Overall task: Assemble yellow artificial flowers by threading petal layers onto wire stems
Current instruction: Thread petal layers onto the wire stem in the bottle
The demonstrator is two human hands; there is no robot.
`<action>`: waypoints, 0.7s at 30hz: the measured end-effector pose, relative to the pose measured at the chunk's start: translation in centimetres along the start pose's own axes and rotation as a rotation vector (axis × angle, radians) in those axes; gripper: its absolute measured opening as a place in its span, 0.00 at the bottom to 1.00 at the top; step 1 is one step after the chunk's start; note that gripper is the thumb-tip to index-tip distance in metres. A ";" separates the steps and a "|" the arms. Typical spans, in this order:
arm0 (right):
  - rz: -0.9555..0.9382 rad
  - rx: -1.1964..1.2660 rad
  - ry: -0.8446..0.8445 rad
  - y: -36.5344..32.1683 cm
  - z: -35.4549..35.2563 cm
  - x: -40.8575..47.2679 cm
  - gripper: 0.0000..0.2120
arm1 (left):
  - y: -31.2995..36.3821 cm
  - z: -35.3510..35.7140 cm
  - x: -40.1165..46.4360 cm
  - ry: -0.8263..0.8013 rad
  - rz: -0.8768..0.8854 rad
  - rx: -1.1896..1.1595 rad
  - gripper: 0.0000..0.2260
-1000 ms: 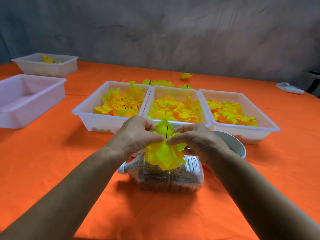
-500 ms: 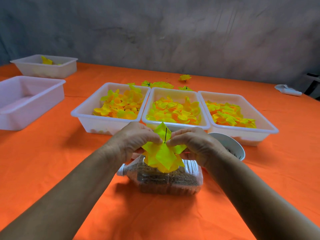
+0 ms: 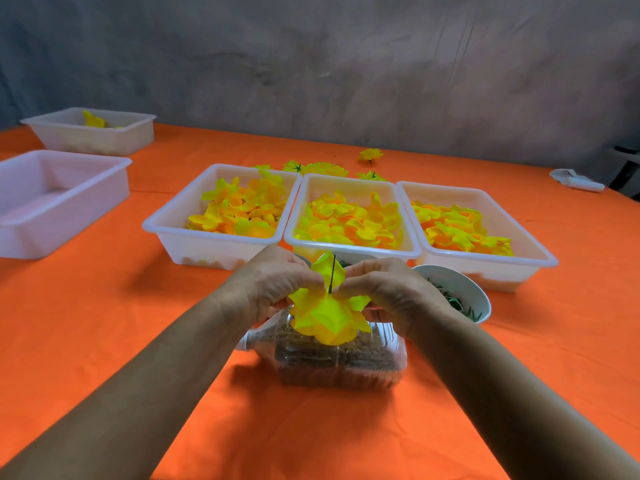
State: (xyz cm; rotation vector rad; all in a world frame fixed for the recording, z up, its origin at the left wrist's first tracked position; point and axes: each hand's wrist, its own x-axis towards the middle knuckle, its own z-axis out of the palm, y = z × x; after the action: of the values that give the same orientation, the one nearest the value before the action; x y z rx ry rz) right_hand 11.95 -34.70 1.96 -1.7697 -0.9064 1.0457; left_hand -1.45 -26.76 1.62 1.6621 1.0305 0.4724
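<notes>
A yellow petal layer (image 3: 325, 317) sits on a thin dark wire stem (image 3: 332, 273) that pokes up through its centre. My left hand (image 3: 273, 282) and my right hand (image 3: 388, 289) pinch the petals on either side of the stem, fingertips almost touching. The flower hangs just above a clear plastic bottle (image 3: 339, 362) lying on its side, cut open and filled with brown grains. Behind stand three white trays of yellow-orange petals: left (image 3: 166, 233), middle (image 3: 408, 252) and right (image 3: 540, 261).
A white bowl (image 3: 478, 296) with green pieces stands to the right of my hands. Two more white trays (image 3: 114, 174) (image 3: 138, 129) are at the far left. Finished flowers (image 3: 370, 154) lie behind the trays. A white object (image 3: 576, 180) lies at the far right on the orange cloth (image 3: 104, 323).
Both hands have pressed the petal layer a little lower along the stem, so slightly more wire shows above it. Otherwise the hands keep the same pinch.
</notes>
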 end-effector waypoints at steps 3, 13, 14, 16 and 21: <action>-0.003 -0.014 0.012 -0.1 0.0 -0.1 0.08 | 0.0 -0.1 0.1 -0.010 -0.008 -0.004 0.06; 0.036 0.092 0.009 0.3 0.0 -0.6 0.14 | -1.0 -1.1 0.1 -0.067 -0.070 -0.057 0.15; 0.043 0.117 0.010 0.4 0.1 -0.6 0.14 | -1.1 -1.1 0.2 -0.068 -0.076 -0.058 0.16; 0.055 0.146 0.016 0.8 0.0 -0.7 0.14 | -1.3 -1.2 0.3 -0.073 -0.078 -0.064 0.16; 0.066 0.180 0.021 1.7 -0.1 -0.8 0.17 | -1.6 -1.3 0.0 0.042 0.128 0.061 0.12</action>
State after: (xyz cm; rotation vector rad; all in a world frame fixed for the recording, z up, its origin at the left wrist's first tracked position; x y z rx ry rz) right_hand 12.01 -36.09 0.71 -1.6666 -0.7220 1.1137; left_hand -3.07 -25.92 0.65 1.7866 0.9808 0.5674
